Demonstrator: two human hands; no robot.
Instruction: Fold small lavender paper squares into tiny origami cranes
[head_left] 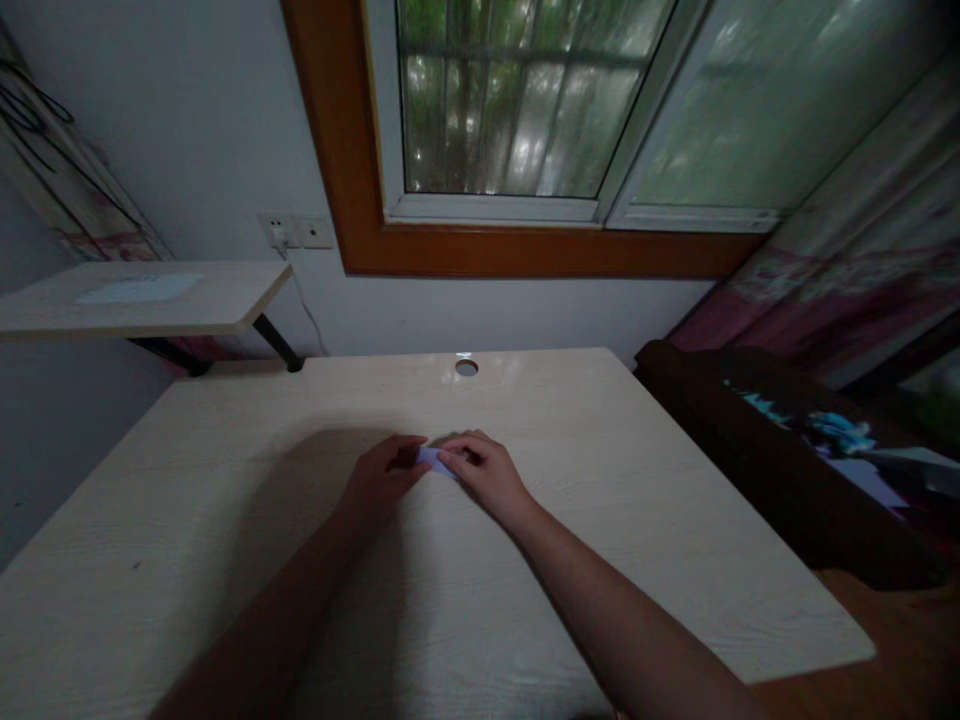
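Between my two hands is a small pale lilac piece of paper (434, 460), looking folded, just above or on the desk top. My left hand (384, 472) pinches its left end between thumb and fingers. On the other end, the thumb and fingers of my right hand (486, 468) are closed. The fingertips cover both ends of the piece, so its full shape is hidden. Both forearms reach in from the near edge over the light wood-grain desk (600, 440).
A raised shelf (225, 290) with a white sheet (139, 289) stands at the desk's back left. A round cable hole (466, 368) lies near the back edge. To the right is a dark brown piece of furniture (712, 440) with various items on it.
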